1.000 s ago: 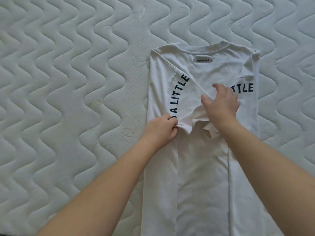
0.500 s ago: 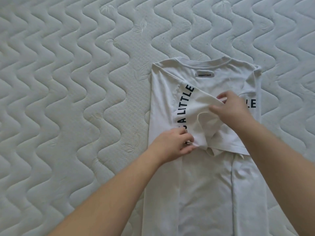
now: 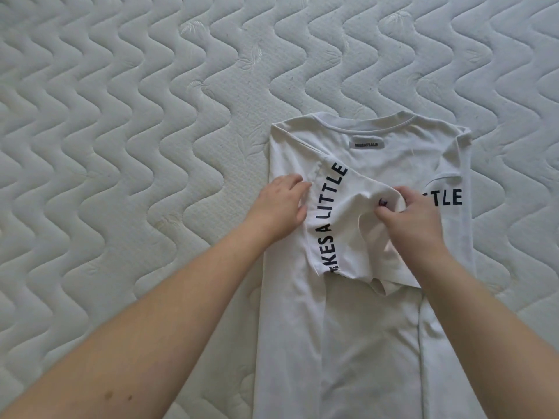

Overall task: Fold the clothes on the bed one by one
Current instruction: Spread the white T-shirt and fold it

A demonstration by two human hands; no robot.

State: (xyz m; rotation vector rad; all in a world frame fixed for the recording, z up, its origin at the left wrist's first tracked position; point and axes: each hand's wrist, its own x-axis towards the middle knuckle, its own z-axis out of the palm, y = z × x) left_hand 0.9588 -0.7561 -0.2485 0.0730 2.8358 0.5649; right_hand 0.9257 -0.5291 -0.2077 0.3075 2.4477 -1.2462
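Head view: a white T-shirt [image 3: 372,343] is seen laid flat on the quilted mattress [image 3: 121,146], occupying the centre-right and lower right of the frame. No containers are observed. Its long axis runs from the bottom edge up the frame, with the collar [image 3: 367,124] and neck label [image 3: 366,145] pointing to the top. Both sides are folded inward, black lettering being shown on the flaps.

The left hand [image 3: 279,208] is laid on the left fold with fingers relaxed and spread, nothing being gripped. The right hand [image 3: 413,220] is curled round a bunched sleeve [image 3: 363,237] at mid-shirt, pinched between thumb and fingers.

Compared with half a second ago, the left hand has released the sleeve hem and been moved up and outward, and more lettering is exposed on the left flap.
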